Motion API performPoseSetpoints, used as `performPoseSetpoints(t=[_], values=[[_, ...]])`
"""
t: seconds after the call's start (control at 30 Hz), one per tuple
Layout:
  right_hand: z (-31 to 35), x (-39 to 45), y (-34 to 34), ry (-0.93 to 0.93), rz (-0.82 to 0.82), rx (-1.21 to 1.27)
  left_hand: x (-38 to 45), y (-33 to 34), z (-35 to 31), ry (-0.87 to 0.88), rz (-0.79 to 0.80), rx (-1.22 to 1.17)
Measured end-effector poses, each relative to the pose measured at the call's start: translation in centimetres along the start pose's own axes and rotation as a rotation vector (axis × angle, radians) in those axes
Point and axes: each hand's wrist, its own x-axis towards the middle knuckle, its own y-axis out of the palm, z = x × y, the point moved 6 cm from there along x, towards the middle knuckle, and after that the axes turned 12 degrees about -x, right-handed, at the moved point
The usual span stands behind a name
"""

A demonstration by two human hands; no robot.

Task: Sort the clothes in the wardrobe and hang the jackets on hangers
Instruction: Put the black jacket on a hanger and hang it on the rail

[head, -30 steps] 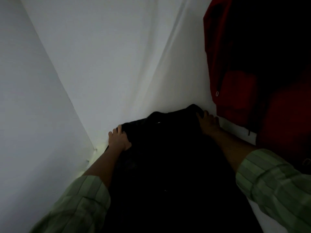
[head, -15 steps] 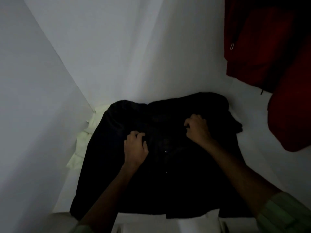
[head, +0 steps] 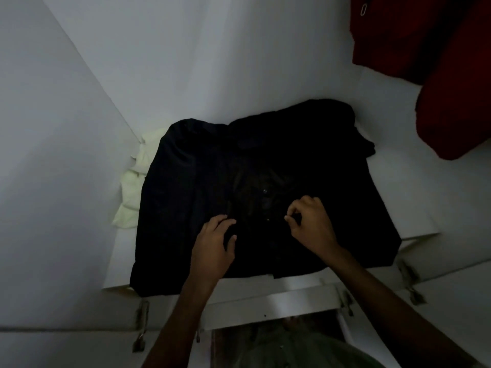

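Change: a moment ago both hands were at the far corners of the black shirt (head: 202, 181); now they have pulled back to its middle, near the buttons. It looks laid flat, so this piece seems nearly sorted.
Left hand (head: 214, 247): fingers spread, pressed flat on the cloth.
Right hand (head: 310, 224): fingers curled, pinching a bit of cloth by the buttons.
Shirt: under both hands, on the white shelf (head: 414, 197).
Edges: a pale cloth (head: 131, 187) peeks out left of the left hand, against the wall.
Room: bare shelf right of the right hand; a red jacket (head: 425, 49) hangs above it.
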Motion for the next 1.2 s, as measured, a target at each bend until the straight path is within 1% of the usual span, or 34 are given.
performPoseSetpoints(t=[0.1, 0.17, 0.23, 0.4, 0.47, 0.53, 0.63, 0.7, 0.77, 0.87, 1.03, 1.1, 1.13, 1.2], values=[[-0.8, -2.6, 0.2, 0.007, -0.003, -0.026, -2.5, 0.5, 0.2, -0.013, 0.048, -0.064], [-1.0, -2.5, 0.3, -0.060, -0.027, -0.101, -2.5, 0.8, 0.5, 0.031, 0.097, -0.014], [-1.3, -0.8, 0.3, -0.100, -0.027, -0.165, -1.1, 1.0, 1.2, 0.034, 0.155, 0.055], [-2.3, 4.9, 0.6, -0.094, 0.137, -0.266, 4.5, 1.6, 1.3, -0.073, 0.301, 0.212], [-1.9, 5.2, 0.4, -0.108, 0.203, -0.324, 5.1, 1.8, 0.7, -0.114, 0.305, 0.245], [-1.3, 4.4, -0.3, -0.125, 0.255, -0.338, 5.1, 1.3, -0.1, -0.121, 0.276, 0.274], [-0.9, 3.1, -1.9, -0.078, 0.269, -0.291, 5.3, -0.7, -2.0, -0.108, 0.206, 0.325], [-0.2, 2.3, -3.2, -0.071, 0.253, -0.289, 5.6, -2.6, -4.1, -0.050, 0.128, 0.378], [1.0, 2.3, -5.2, -0.112, 0.229, -0.315, 6.1, -4.4, -6.9, 0.046, 0.069, 0.439], [3.5, 3.5, -9.3, -0.162, 0.173, -0.338, 7.6, -6.9, -12.3, 0.186, 0.051, 0.518], [8.7, 7.1, -18.2, -0.208, 0.010, -0.343, 11.5, -13.0, -22.6, 0.306, 0.013, 0.470], [10.6, 8.2, -22.1, -0.214, -0.042, -0.361, 12.5, -15.5, -26.3, 0.387, -0.019, 0.549], [11.1, 8.4, -22.8, -0.218, -0.043, -0.368, 12.6, -15.8, -27.1, 0.428, -0.023, 0.606], [12.7, 9.3, -26.5, -0.220, -0.108, -0.393, 13.1, -18.0, -29.9, 0.500, -0.064, 0.695]])
